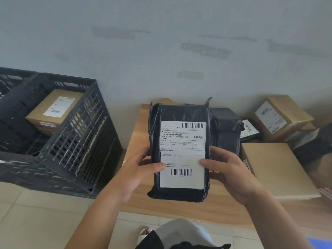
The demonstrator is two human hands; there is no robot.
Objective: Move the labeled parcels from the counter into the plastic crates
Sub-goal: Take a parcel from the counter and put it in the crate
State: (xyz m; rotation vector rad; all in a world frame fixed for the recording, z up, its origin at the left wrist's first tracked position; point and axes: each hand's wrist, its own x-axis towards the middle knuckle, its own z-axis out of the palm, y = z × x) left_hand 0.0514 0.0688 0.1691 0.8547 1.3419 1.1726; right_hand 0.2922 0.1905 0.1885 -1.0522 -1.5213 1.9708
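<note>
Holding parcel (180,151) above worktop (179,203) | left hand (138,169) and right hand (231,171) grip its long edges, thumbs on label | soft slick poly wrap, probably light | crate (71,141) at left

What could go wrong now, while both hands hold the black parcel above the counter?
1. The left hand and right hand grip the black parcel only near its lower end, so the smooth wrap might slip.
2. The crate already holds a cardboard box; a dropped parcel may land on it.
</note>
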